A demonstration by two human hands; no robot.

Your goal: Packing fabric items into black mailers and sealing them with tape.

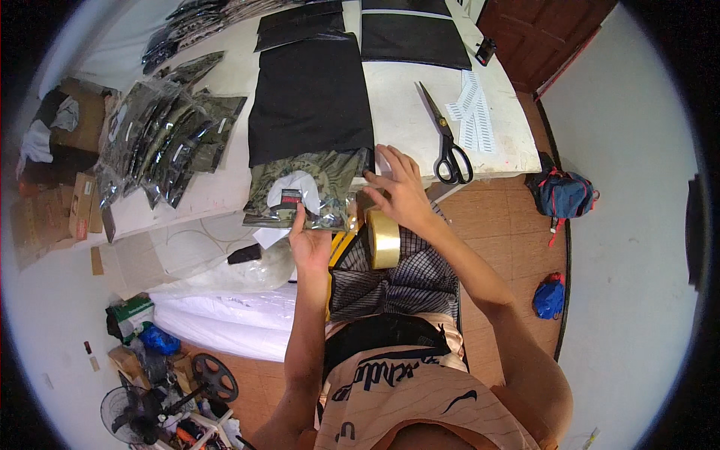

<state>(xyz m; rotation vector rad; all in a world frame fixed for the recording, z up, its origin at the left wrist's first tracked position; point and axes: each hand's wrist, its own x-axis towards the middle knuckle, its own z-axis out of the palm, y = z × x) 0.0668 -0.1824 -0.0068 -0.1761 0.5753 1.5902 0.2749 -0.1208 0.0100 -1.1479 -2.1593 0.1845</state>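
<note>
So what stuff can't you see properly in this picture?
- Head view: the camouflage garment in its clear bag is half covered by the black bag on top.
- The tape roll is partly hidden behind the right hand.
- The tag under the left hand thumb is too small to make out.
- The black sheets at the table's far end are cut off by the picture's edge.

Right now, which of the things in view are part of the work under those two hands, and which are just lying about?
In hand:
left hand and right hand on the clear plastic bag of camouflage cloth
black plastic mailer bag over its far end
roll of yellowish tape beside the right wrist

Lying about:
black-handled scissors
white label strips
pile of bagged garments
blue backpack
</note>
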